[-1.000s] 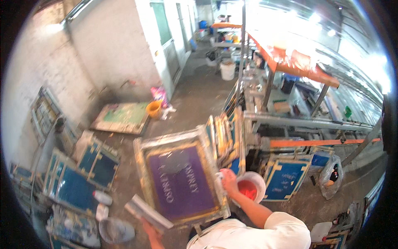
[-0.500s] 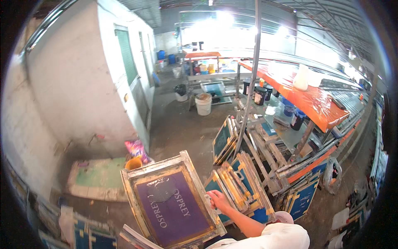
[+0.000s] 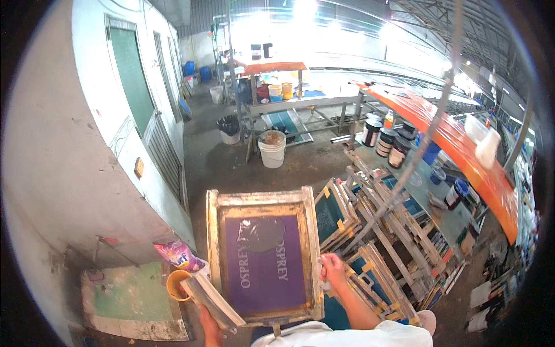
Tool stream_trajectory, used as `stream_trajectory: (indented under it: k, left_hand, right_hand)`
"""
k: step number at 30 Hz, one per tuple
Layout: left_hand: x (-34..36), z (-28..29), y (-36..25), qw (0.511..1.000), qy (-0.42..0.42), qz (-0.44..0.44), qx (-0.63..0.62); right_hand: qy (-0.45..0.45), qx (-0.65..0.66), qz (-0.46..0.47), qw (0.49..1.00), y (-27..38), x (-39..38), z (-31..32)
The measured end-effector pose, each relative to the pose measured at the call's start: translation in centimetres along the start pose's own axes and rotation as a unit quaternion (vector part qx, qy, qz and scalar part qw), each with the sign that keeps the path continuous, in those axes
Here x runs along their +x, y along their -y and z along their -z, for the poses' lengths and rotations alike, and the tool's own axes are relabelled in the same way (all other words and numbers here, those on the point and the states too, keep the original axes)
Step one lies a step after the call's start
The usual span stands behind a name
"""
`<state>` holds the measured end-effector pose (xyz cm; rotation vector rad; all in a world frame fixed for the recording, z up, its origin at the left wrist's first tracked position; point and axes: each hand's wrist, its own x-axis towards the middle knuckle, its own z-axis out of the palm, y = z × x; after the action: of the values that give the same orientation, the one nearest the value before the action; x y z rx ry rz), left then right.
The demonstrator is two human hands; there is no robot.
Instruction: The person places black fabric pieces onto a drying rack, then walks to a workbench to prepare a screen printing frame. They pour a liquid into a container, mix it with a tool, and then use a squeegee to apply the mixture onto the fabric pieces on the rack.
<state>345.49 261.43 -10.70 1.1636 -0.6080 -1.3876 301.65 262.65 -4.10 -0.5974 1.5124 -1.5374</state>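
We note a crowded floor (image 3: 214,156) around the work. At the right, a pile of frames (image 3: 370,280) leans close behind the right hand (image 3: 333,270), with wooden rails (image 3: 399,237) beyond it and a slanting metal pole (image 3: 419,141) crossing our view of the orange-covered surface (image 3: 445,124). Dark tubs (image 3: 386,141) stand below that surface. Farther off, a white bucket (image 3: 273,153) stands with a brown-stained top. At the left, a yellow bucket (image 3: 172,292) sits by a pink and purple bag (image 3: 178,254) and a green-topped slab (image 3: 130,292); the scraper (image 3: 213,303) partly hides that bucket.

The framed screen (image 3: 265,292) is directly before the wearer's body, its near end by the white shirt (image 3: 347,336). Its long axis runs away from the wearer, and its pale lettering follows that length. The scraper slants across the near left corner.

The left hand (image 3: 211,328) grasps the scraper. The right hand's fingers are curled beside the screen's right rail; whether they grip it, we cannot tell.

Materials: rectangular frame, worn and smeared with yellow-brown; flat purple mesh carrying a dark, glossy, rounded patch; scraper long and straight-edged.
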Motion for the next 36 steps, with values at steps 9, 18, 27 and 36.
stream_trajectory:
  k: [9, 18, 27, 36]
  left_hand:
    - [30.7, -6.7, -3.4, 0.998, 0.062, 0.024, -0.004]
    - [66.3, -15.2, -17.5, 0.999, -0.014, 0.05, 0.013]
    - [103.9, -23.2, -19.6, 0.999, 0.04, 0.025, 0.016]
    - [142.6, -41.2, -29.4, 0.993, 0.05, 0.053, 0.097]
  right_hand:
    - [-0.01, -0.074, 0.013, 0.997, 3.9, 28.9, -19.7]
    - [-0.033, -0.03, -0.003, 0.999, 10.0, 55.7, -44.3]
    - [-0.127, -0.11, 0.158, 0.973, 2.4, 92.5, -62.5]
    - [-0.086, -0.187, 0.108, 0.973, 14.0, 125.2, -83.2]
